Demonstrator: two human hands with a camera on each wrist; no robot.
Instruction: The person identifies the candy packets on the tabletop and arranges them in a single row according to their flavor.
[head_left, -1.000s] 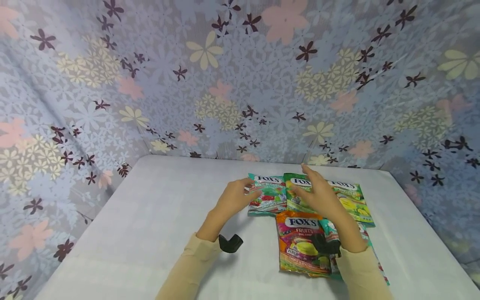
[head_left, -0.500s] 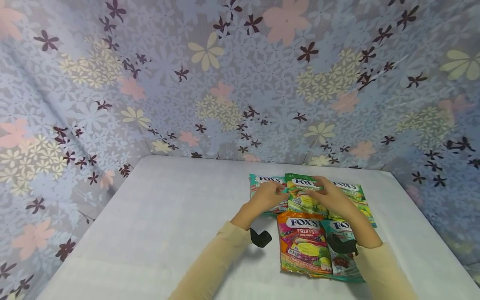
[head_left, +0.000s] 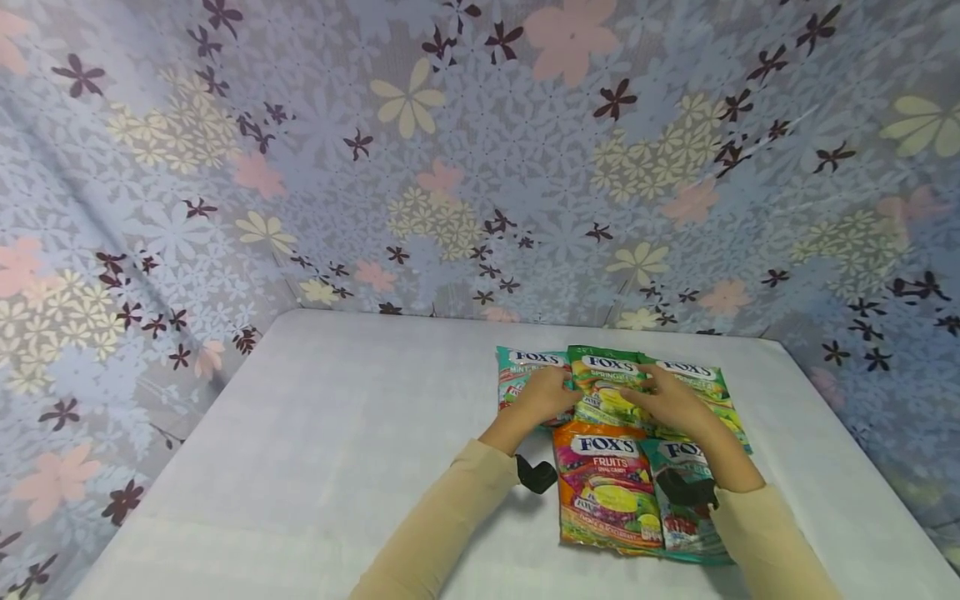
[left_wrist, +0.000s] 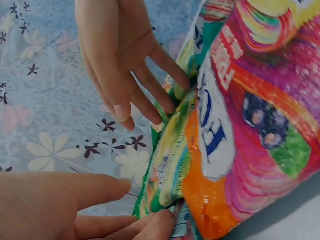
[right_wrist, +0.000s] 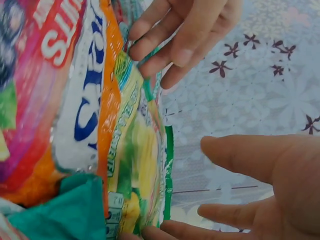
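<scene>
A green Fox's candy bag (head_left: 606,385) lies in the middle of the back row, between my two hands. My left hand (head_left: 542,395) lies over the teal mint candy bag (head_left: 513,375), its fingertips at the green bag's left edge. From the other side, my right hand (head_left: 673,405) reaches over a green-yellow candy bag (head_left: 722,396), fingertips at the middle bag's right edge. The left wrist view shows the right hand's fingers (left_wrist: 150,92) extended against the bag's side. In the right wrist view, my right thumb (right_wrist: 225,152) stands away from the bag.
In front lie an orange Fox's Fruits bag (head_left: 609,500) and another teal candy bag (head_left: 686,525), side by side. The bags rest on a white table (head_left: 360,433). Floral cloth (head_left: 480,167) rises behind it and at both sides.
My left hand has moved right, from the mint bag's left edge to the middle green bag. My right hand has come down and shifted right. The bags have barely moved.
</scene>
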